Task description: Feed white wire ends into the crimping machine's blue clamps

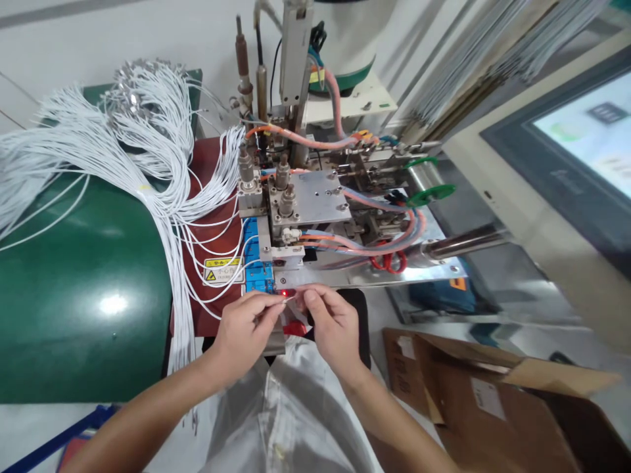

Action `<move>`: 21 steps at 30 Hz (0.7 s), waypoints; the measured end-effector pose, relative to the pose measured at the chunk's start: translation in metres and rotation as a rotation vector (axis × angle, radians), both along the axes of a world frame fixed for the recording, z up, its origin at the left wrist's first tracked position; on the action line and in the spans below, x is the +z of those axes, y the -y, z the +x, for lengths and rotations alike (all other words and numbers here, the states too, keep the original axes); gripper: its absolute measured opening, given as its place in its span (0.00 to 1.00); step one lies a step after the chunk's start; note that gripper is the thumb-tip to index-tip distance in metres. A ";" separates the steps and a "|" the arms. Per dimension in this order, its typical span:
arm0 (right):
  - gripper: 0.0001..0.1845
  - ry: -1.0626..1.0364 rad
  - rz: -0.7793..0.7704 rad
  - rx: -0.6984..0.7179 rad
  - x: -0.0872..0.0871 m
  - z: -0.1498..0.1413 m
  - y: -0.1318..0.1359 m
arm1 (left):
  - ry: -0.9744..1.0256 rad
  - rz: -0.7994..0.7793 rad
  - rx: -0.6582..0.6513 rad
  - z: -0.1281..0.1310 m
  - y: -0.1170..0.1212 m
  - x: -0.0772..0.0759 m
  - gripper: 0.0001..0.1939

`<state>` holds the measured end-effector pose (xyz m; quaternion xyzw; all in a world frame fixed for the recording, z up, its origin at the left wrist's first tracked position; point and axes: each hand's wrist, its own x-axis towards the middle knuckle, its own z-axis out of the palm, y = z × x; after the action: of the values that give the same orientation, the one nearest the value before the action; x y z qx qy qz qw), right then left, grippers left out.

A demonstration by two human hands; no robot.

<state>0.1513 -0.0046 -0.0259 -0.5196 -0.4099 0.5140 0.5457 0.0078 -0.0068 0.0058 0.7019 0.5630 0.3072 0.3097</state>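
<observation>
My left hand (246, 330) is closed in a pinch near the front end of the machine. Facing it, my right hand (336, 330) pinches too, its fingertips almost meeting the left ones. Between them shows a short bit of thin, pale wire (290, 297), largely hidden by the fingers. A small red light glows just above the fingertips. Right behind the left fingertips runs a row of blue fixture blocks (253, 253), with several white wires leading into it. A big bundle of white wires (158, 210) lies to the left.
The machine (315, 197) carries metal plates, orange hoses and a green-rimmed spool (428, 180). A yellow warning label (223, 270) sits on the dark red board. At the left is a green table (83, 295); a screen (586, 125) and a cardboard box (493, 407) stand right.
</observation>
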 end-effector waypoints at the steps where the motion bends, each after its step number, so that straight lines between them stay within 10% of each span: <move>1: 0.07 0.002 0.003 -0.019 -0.002 -0.002 0.002 | 0.020 -0.009 0.015 0.000 0.000 0.000 0.08; 21: 0.04 0.122 0.111 0.017 -0.009 -0.014 0.006 | 0.256 -0.343 0.131 -0.003 -0.003 -0.007 0.08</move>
<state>0.1376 -0.0101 -0.0349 -0.5152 -0.4746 0.4628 0.5433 0.0051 -0.0037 -0.0016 0.5562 0.6076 0.3131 0.4726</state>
